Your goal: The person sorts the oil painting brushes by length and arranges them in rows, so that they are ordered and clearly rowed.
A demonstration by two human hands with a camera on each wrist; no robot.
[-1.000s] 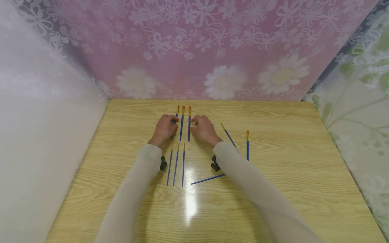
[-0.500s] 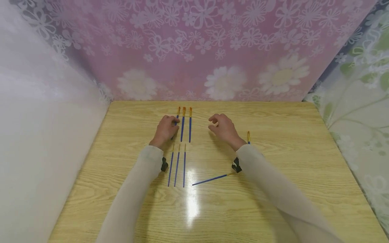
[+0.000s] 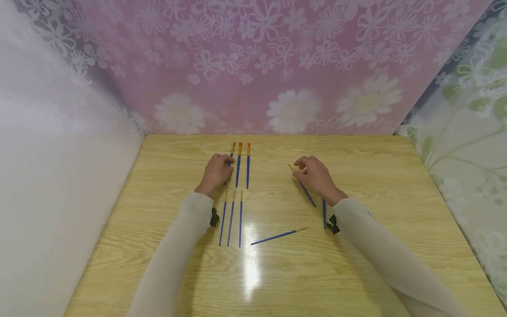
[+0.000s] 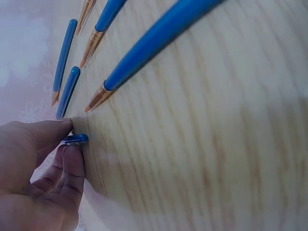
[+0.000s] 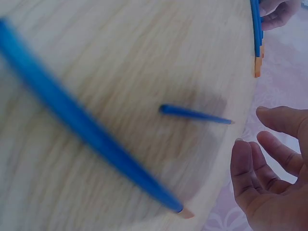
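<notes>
Paintbrushes [image 3: 238,169] number nine on the surface [image 3: 416,211] before you, all blue-handled. Three lie side by side near the far edge, orange bristles toward that edge, long axes running near to far; your left hand [image 3: 215,171] pinches the leftmost brush [image 3: 232,154] between thumb and fingers, and that one slants slightly, bristle end to the right. Three thinner brushes [image 3: 231,218] form a row nearer you, tips also toward the far edge. Three more lie singly to the right. Your right hand [image 3: 315,177], thumb and fingers bent and parted, is over the slanted brush [image 3: 307,193], whose tip points toward the far left corner. Your right sleeve [image 3: 380,244] covers part of the half-hidden brush [image 3: 325,214], its handle end toward the near edge; the crosswise brush [image 3: 277,236] points its tip toward the right edge
</notes>
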